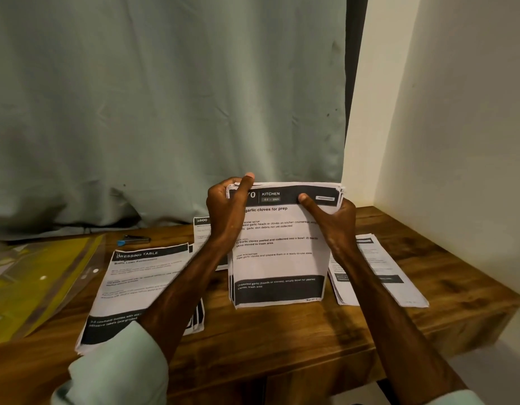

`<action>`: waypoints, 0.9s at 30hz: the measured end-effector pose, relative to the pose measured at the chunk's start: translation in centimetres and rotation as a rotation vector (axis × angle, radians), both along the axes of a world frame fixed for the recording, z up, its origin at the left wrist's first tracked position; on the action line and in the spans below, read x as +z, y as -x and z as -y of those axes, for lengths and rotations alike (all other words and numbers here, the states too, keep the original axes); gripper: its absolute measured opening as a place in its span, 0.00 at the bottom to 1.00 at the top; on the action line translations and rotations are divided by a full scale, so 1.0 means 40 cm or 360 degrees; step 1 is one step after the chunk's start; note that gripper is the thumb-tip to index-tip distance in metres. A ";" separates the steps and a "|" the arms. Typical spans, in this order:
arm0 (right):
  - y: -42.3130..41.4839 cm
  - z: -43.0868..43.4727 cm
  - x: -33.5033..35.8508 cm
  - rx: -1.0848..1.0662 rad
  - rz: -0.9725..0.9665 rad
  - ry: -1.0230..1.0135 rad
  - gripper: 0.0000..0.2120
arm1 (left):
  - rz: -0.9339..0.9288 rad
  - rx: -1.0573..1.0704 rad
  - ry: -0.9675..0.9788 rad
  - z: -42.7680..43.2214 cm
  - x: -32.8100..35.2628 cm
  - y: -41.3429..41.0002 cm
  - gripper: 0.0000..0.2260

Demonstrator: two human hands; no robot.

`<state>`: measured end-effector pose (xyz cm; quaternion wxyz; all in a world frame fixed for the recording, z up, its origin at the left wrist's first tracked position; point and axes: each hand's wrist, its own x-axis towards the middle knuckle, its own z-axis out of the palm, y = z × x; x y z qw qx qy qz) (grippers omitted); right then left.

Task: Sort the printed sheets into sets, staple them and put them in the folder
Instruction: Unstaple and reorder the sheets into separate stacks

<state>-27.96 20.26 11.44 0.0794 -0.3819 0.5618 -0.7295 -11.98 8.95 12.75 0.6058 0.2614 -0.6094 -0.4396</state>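
Note:
I hold a stack of printed sheets (277, 252) upright, its bottom edge resting on the wooden table (282, 331); the top page reads "KITCHEN". My left hand (228, 204) grips the stack's upper left corner. My right hand (333, 217) grips the upper right side, thumb on the front. A "DRESSING TABLE" pile (139, 287) lies flat to the left. Another pile (378, 273) lies at the right, and one more sheet (201, 229) peeks out behind my left wrist. A small stapler (134, 239) lies at the back left. The yellow plastic folder (33, 282) lies at the far left.
A pale green curtain (165, 112) hangs behind the table. A cream wall (457, 141) closes off the right side. The table's front edge runs near my forearms, and its right end drops off below the right pile.

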 end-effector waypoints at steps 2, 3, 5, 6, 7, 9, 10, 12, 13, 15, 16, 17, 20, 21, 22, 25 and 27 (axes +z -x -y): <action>0.001 0.002 -0.002 0.0004 0.0007 0.0002 0.13 | -0.0017 0.0004 -0.0004 -0.003 -0.001 0.002 0.12; 0.002 0.003 -0.003 0.0008 0.0010 0.0001 0.13 | -0.0020 0.0008 -0.0005 -0.005 0.000 0.003 0.11; 0.001 0.003 -0.005 0.0013 0.0017 0.0003 0.12 | -0.0027 0.0026 -0.0016 -0.009 0.002 0.006 0.10; 0.001 0.004 -0.006 0.0014 0.0015 0.0010 0.12 | -0.0034 0.0035 -0.0019 -0.010 0.002 0.008 0.10; 0.001 0.005 -0.007 0.0012 0.0012 0.0016 0.12 | -0.0039 0.0042 -0.0019 -0.010 0.003 0.009 0.10; 0.000 0.006 -0.007 0.0005 0.0005 0.0027 0.11 | -0.0038 0.0046 -0.0008 -0.011 0.004 0.009 0.11; 0.001 0.007 -0.007 0.0004 0.0004 0.0035 0.11 | -0.0035 0.0043 -0.0002 -0.012 0.005 0.009 0.11; 0.004 0.008 -0.009 0.0011 -0.0001 0.0050 0.09 | -0.0029 0.0037 -0.0009 -0.013 0.007 0.008 0.12; 0.006 0.009 -0.010 0.0017 -0.0006 0.0050 0.09 | -0.0028 0.0033 -0.0014 -0.013 0.007 0.007 0.13; 0.013 0.011 -0.011 0.0015 -0.0022 0.0039 0.07 | -0.0015 0.0033 -0.0002 -0.011 0.006 0.008 0.14; 0.016 0.011 -0.010 0.0008 -0.0026 0.0033 0.07 | -0.0003 0.0041 0.0015 -0.011 0.006 0.009 0.14; 0.019 0.013 -0.009 -0.0001 -0.0034 0.0031 0.06 | 0.0010 0.0052 0.0037 -0.010 0.005 0.009 0.15; 0.029 0.014 -0.003 -0.0039 -0.0107 0.0055 0.03 | 0.0048 0.0069 0.0103 -0.007 0.000 0.008 0.16; 0.034 0.015 -0.001 -0.0048 -0.0127 0.0072 0.03 | 0.0060 0.0063 0.0124 -0.004 -0.002 0.009 0.16; 0.039 0.016 0.000 -0.0056 -0.0143 0.0091 0.04 | 0.0070 0.0054 0.0144 -0.001 -0.004 0.009 0.16; 0.049 0.020 0.002 -0.0078 -0.0182 0.0116 0.07 | 0.0104 -0.0008 0.0199 0.001 -0.004 0.006 0.17; 0.054 0.024 0.000 -0.0106 -0.0185 0.0130 0.06 | 0.0143 -0.0112 0.0243 -0.006 -0.002 -0.001 0.15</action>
